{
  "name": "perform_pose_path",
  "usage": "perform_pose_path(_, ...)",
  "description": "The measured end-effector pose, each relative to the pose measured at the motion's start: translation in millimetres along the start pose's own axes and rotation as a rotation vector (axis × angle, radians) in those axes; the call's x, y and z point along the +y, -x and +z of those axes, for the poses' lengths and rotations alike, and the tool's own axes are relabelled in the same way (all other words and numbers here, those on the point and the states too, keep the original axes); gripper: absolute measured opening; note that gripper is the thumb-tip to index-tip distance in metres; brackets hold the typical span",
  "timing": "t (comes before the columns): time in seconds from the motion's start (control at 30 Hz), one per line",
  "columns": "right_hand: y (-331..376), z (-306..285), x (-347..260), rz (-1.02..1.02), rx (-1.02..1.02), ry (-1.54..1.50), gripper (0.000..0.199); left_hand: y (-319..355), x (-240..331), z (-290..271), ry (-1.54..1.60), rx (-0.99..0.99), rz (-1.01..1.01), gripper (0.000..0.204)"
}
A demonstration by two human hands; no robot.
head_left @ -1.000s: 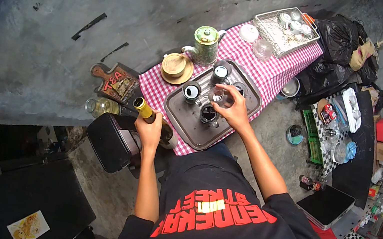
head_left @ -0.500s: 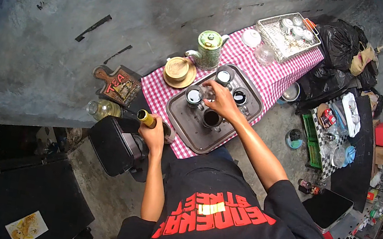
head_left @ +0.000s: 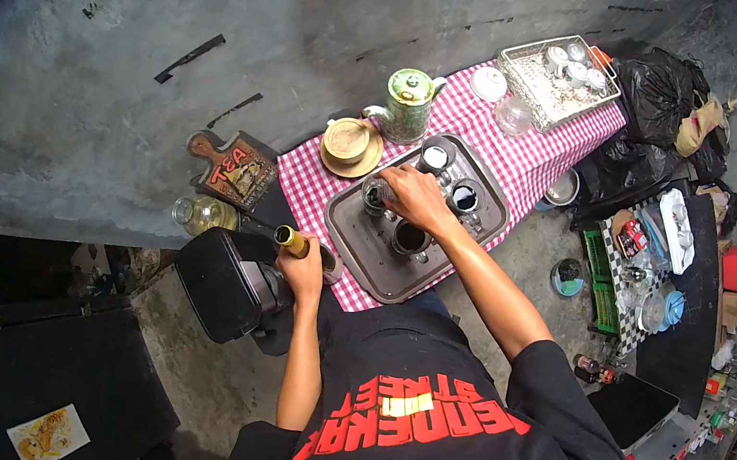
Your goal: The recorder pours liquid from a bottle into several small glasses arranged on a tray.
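My left hand [head_left: 301,270] is closed round a bottle with a gold neck [head_left: 291,239]; its mouth points up and to the left. My right hand [head_left: 413,197] reaches over a brown serving tray [head_left: 390,277]. Its fingers are bent together above the left glass mug [head_left: 373,200] and partly cover that mug's rim. What they pinch, if anything, is hidden. On the tray also stand a far glass mug [head_left: 437,154], a right glass mug [head_left: 465,198] and a near glass mug [head_left: 410,237] with dark liquid, below my right wrist.
A red-and-white checked cloth [head_left: 300,175] lies under the tray. Behind it stand a green teapot [head_left: 405,119] and a wooden cup and saucer [head_left: 347,142]. A wire basket [head_left: 546,99] holds several small jars. At the left are a glass jar [head_left: 205,215], a wooden sign [head_left: 232,170] and a black bin [head_left: 219,278].
My right hand has moved left, from between the mugs to above the left mug. My left hand keeps its hold on the bottle. The whole view has shifted slightly.
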State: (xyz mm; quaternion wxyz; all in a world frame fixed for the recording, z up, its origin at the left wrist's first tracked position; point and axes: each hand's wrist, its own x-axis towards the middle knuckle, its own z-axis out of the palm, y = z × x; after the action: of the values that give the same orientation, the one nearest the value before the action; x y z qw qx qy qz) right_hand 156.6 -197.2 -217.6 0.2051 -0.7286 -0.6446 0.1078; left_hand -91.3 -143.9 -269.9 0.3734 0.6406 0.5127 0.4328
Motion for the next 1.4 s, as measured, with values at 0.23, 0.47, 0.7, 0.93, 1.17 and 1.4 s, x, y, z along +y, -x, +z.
perform_pose_path(0.23,-1.6,-4.1,-5.3,-0.066,0.063,-0.042,0.047,3.4,2.0,-2.0,0.048,-0.025,0.017,0.005)
perform_pose_path(0.47,10.1,-10.0,-6.6,0.119,0.205,-0.479,0.047,8.7,-1.6,-1.9,0.022,-0.036,0.097,0.006)
perform_pose_path(0.7,33.8,-22.6,-7.9,0.212,0.346,-0.682,0.048,17.5,-1.0,2.7,-0.015,-0.035,0.147,0.004)
perform_pose_path(0.93,61.1,-32.6,-12.2,0.265,0.473,-0.832,0.049,19.1,-0.2,-0.6,0.070,-0.047,0.132,0.004)
perform_pose_path(1.17,78.3,-52.2,-29.1,0.234,0.559,-1.061,0.054,18.3,-8.5,0.3,0.031,-0.037,0.220,0.008)
perform_pose_path(1.4,82.3,-61.0,-37.5,0.177,0.531,-1.143,0.052,30.2,-25.3,-2.5,0.054,0.017,0.270,0.009)
